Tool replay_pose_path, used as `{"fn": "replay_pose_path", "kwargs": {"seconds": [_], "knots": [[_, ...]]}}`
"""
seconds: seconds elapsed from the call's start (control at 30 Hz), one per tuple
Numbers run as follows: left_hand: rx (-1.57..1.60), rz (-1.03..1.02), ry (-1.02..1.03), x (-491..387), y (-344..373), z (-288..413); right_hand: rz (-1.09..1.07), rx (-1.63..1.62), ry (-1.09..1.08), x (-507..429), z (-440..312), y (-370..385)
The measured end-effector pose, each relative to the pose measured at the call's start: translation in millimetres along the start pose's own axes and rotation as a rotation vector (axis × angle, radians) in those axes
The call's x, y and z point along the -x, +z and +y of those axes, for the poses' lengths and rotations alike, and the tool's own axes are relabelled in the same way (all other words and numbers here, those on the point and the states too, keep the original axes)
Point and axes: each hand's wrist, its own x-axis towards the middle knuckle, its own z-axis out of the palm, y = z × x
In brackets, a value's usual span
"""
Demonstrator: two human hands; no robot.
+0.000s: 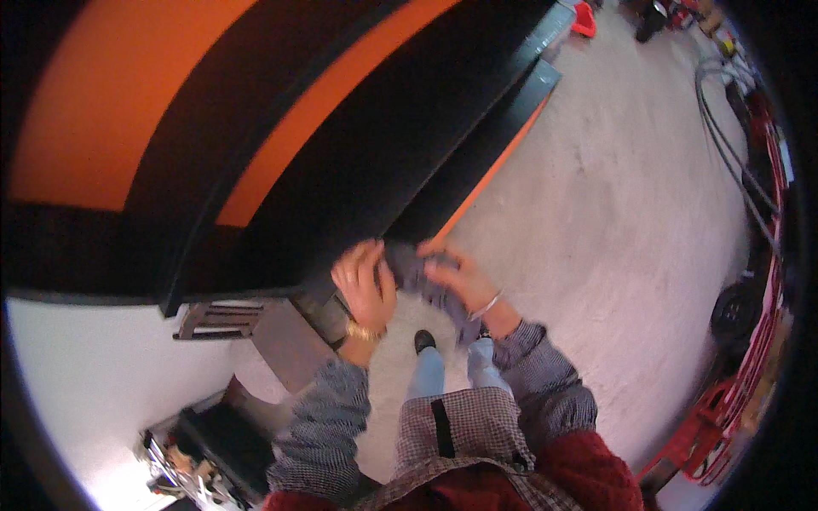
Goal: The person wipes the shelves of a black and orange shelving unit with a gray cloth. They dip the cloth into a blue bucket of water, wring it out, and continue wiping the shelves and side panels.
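Observation:
A crumpled dark grey cloth [441,294] is at the lower corner of a large black and orange panelled body [358,153]. My right hand [470,281] grips this cloth beside the orange edge strip [486,185], and part of the cloth hangs below the fingers. My left hand [364,284] is at the black lower edge, fingers bent, right beside the cloth. Motion blur hides whether the left fingers hold the cloth or only touch the panel. Two bare metal end pieces [540,76] show at the body's far end.
Concrete floor [575,191] stretches to the right. Along the right wall are looped grey hoses [722,128], red cables [760,306], a black wheel [735,313] and a red metal frame [696,415]. At lower left stands a black bin [223,441] near a brown board [294,345].

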Motion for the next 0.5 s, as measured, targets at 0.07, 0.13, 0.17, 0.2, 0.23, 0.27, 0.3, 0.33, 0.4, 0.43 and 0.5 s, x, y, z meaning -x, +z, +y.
{"fn": "replay_pose_path", "kwargs": {"seconds": [0.07, 0.13, 0.17, 0.2, 0.23, 0.27, 0.3, 0.33, 0.4, 0.43, 0.5], "knots": [[-0.009, -0.014, -0.236, 66.9, -31.5, 15.2, 0.003, 0.165, -0.276, -47.9, -72.7, 6.6], [-0.012, -0.11, -0.515, 141.9, -55.1, 29.0, 0.088, 0.471, -0.472, -107.6, -104.7, 20.5], [-0.012, -0.179, -0.654, 169.9, -64.0, 36.8, 0.211, 0.857, -0.514, -134.0, -111.0, 24.8], [0.021, -0.175, -0.69, 183.5, -73.6, 44.7, 0.332, 1.14, -0.541, -163.8, -89.6, 21.6], [0.061, -0.171, -0.73, 194.7, -81.3, 52.5, 0.37, 1.399, -0.467, -185.1, -62.5, 18.9], [0.097, -0.156, -0.79, 202.4, -83.6, 59.2, 0.378, 1.505, -0.506, -187.3, -54.3, 35.8], [0.179, -0.096, -0.882, 204.9, -87.9, 59.6, 0.396, 1.604, -0.55, -179.1, -47.0, 57.7], [0.271, -0.025, -0.965, 203.7, -89.7, 61.2, 0.279, 1.591, -0.578, -165.4, -42.7, 76.9], [0.484, 0.1, -1.107, 202.2, -88.5, 54.1, 0.063, 1.557, -0.597, -125.6, -32.1, 104.4], [0.595, 0.154, -1.166, 200.6, -88.2, 45.2, -0.041, 1.528, -0.589, -103.2, -28.0, 115.9], [0.831, 0.281, -1.226, 183.6, -80.7, 36.0, -0.228, 1.357, -0.567, -69.4, -15.3, 119.0]]}}
